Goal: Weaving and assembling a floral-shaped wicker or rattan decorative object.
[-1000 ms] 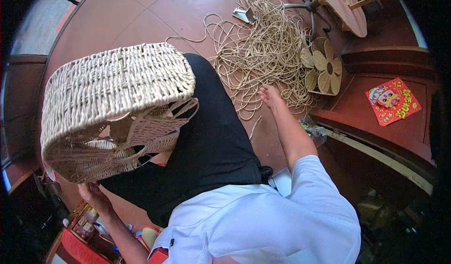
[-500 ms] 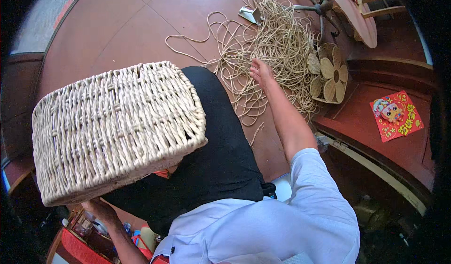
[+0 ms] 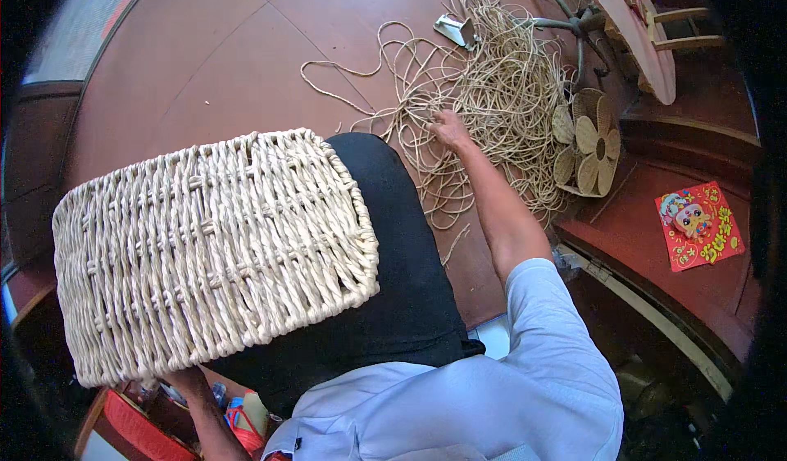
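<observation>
A pale woven basket [image 3: 217, 248] of twisted cord lies over my left thigh, its broad woven face toward me. My left hand [image 3: 184, 379] grips it at the lower edge, and the fingers are hidden behind the weave. My right arm stretches forward to a large tangled heap of thin tan rope [image 3: 508, 92] on the floor. At the heap's left side, my right hand [image 3: 448, 130] has its fingers curled in among the strands. The exact strand between those fingertips is too small to make out.
A white angular piece [image 3: 456, 31] lies by the rope. A metal chair base [image 3: 574, 25] stands behind it. To the right are a woven flower-shaped piece [image 3: 590, 151] and a red printed card [image 3: 699, 225] on a reddish wooden surface. Red material [image 3: 135, 428] sits at lower left.
My right hand has moved slightly left over the rope, and its fingers have curled. The basket's woven face has tilted more toward me. The whole view has shifted a little.
</observation>
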`<state>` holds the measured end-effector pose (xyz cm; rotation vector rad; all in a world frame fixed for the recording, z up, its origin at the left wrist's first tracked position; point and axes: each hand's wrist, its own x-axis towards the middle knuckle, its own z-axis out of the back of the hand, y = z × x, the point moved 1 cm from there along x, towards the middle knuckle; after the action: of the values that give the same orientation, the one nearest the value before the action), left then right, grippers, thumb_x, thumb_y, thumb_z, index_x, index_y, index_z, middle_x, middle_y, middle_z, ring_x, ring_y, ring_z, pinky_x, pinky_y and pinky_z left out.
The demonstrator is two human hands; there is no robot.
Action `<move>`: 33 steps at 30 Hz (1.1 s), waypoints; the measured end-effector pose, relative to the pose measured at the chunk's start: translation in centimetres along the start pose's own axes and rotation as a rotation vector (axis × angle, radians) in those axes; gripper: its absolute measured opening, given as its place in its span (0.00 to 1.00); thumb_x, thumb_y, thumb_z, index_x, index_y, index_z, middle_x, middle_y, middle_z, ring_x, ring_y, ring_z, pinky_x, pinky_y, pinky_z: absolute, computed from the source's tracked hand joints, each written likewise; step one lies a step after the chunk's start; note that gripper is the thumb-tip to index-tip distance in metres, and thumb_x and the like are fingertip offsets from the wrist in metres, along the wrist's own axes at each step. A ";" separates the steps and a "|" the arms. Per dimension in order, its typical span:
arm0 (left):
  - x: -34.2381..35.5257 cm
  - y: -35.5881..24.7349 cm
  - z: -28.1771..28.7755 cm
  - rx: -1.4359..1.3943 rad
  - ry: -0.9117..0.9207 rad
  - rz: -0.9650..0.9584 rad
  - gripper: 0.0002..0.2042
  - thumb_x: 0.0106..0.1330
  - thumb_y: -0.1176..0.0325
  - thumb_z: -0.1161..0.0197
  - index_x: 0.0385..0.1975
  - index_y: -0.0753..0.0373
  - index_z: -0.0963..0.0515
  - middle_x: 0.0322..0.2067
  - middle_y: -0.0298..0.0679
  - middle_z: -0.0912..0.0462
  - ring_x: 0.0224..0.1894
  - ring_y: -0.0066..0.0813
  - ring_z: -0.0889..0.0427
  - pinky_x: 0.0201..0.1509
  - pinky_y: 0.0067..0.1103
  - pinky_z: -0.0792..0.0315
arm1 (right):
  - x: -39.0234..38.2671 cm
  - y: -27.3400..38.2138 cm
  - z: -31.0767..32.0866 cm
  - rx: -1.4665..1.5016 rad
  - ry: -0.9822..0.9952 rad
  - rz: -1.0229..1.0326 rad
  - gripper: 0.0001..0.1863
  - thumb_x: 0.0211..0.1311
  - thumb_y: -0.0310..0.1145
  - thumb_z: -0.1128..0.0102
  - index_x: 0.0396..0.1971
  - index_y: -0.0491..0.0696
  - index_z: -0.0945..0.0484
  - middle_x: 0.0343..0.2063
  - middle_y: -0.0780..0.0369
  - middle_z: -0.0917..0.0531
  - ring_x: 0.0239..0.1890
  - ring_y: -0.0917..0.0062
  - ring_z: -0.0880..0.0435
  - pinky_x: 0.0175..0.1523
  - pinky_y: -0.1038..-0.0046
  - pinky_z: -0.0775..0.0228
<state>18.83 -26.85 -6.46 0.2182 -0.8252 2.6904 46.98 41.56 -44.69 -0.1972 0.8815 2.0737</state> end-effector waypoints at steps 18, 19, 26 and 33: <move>2.0 -3.1 -0.6 -0.597 0.192 0.242 0.17 0.84 0.52 0.45 0.49 0.61 0.20 0.37 0.27 0.22 0.39 0.18 0.28 0.44 0.23 0.33 | -18.8 3.3 15.0 2.254 -0.191 -0.167 0.07 0.73 0.22 0.33 0.48 0.44 0.16 0.44 0.57 0.11 0.47 0.69 0.10 0.44 0.73 0.09; 1.9 -3.1 -0.3 -0.685 0.094 0.279 0.15 0.84 0.54 0.44 0.49 0.60 0.20 0.36 0.27 0.22 0.38 0.18 0.27 0.44 0.22 0.33 | -20.0 3.5 15.6 2.346 -0.051 -0.120 0.09 0.74 0.24 0.33 0.50 0.42 0.17 0.43 0.57 0.12 0.47 0.69 0.10 0.45 0.71 0.09; -2.5 -16.0 2.8 -0.448 -0.085 -0.228 0.14 0.80 0.64 0.45 0.48 0.70 0.18 0.39 0.41 0.17 0.41 0.29 0.20 0.49 0.26 0.25 | -26.3 9.6 19.2 2.480 0.241 0.006 0.21 0.81 0.33 0.38 0.64 0.35 0.24 0.42 0.59 0.12 0.44 0.73 0.10 0.47 0.71 0.13; -5.8 -31.3 -4.4 -0.707 0.745 -0.689 0.30 0.64 0.77 0.27 0.69 0.62 0.21 0.62 0.50 0.16 0.56 0.45 0.12 0.59 0.32 0.18 | -31.7 18.9 24.6 2.030 0.526 0.528 0.18 0.87 0.40 0.45 0.63 0.43 0.23 0.43 0.59 0.16 0.57 0.64 0.16 0.59 0.63 0.16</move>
<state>34.74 -1.34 4.79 -0.5322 -1.1014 1.5241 56.58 29.69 -3.07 0.6665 2.9992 0.5396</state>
